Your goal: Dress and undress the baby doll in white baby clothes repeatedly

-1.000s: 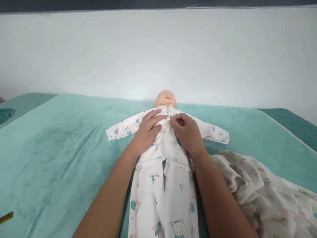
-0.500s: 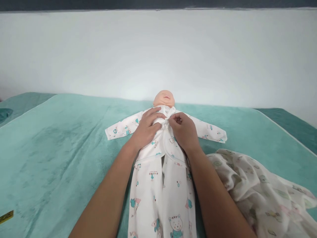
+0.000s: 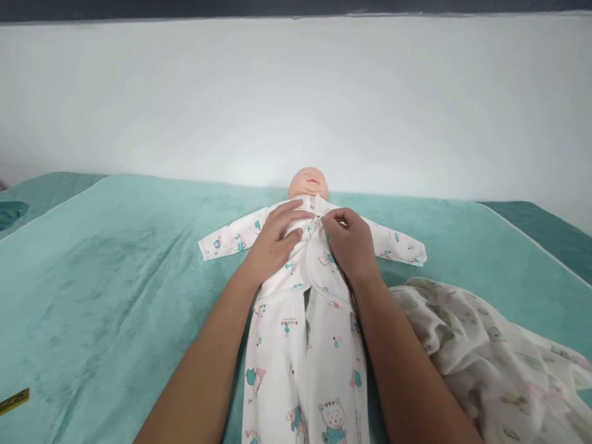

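Left hand (image 3: 276, 239): fingers apart, on white long-sleeved printed-cloth jacket (image 3: 324, 271). Right hand (image 3: 354, 243): clamped on its front edge, twelve o'clock.

On the sheet (image 3: 115, 265) before me lies the doll (image 3: 308, 182), cloth (image 3: 490, 357) to my right, perhaps a label (image 3: 14, 401) left, wall (image 3: 296, 98) behind.

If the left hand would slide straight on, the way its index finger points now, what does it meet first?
Most likely the fingertips of the right hand, which are just beyond the index finger of the left hand, over the baby shirt. The depth between them is unclear.
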`<state>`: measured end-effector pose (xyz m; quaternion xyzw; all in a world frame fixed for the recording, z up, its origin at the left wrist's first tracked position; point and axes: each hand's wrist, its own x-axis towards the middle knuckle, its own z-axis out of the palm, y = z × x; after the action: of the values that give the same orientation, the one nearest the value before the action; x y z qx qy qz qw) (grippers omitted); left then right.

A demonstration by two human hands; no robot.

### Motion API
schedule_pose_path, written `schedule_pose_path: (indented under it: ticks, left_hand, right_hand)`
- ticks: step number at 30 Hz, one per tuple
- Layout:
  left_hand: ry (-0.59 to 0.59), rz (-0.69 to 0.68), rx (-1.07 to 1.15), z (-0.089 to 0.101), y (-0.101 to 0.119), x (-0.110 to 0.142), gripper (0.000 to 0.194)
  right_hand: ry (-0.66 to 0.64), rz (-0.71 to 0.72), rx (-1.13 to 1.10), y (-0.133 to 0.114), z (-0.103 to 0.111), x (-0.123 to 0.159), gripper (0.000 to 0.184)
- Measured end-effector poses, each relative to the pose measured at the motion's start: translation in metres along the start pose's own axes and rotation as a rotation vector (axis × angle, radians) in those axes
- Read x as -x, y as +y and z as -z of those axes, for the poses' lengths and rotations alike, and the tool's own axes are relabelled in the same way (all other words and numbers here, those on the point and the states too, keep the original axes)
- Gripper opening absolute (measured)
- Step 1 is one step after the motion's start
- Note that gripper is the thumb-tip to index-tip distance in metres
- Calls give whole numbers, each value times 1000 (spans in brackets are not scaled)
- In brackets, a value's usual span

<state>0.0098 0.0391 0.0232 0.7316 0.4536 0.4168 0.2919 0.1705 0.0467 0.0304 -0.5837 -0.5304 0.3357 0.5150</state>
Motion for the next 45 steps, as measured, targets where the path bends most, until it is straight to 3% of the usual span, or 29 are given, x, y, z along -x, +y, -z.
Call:
schedule_pose_path:
  ticks: [3,8,15,20,26,35,45]
  left_hand:
    - [-25,17,9,3,2,5,22]
    - [-103,24,-7,7,8,9,16]
    - [-132,-8,-57,9,12,9,12]
    - [-104,-8,-75,6,13,10,9]
    - [-85,11,-47,6,11,9,12]
    - [-201,31,54,14,10,14,14]
    - [-131,4,50,8,7,14,9]
  right_hand:
    - [40,-51,-76,3,1,1,9]
    - [37,-6,-152,6,2,2,11]
    - [-100,-21,-103,-5,9,8,22]
    - [-453,90,239,-18,25,15,34]
    - [-492,166,490,-24,29,21,28]
    - [-671,129,212,-16,42,9,19]
    - [-708,152,125,-13,46,7,10]
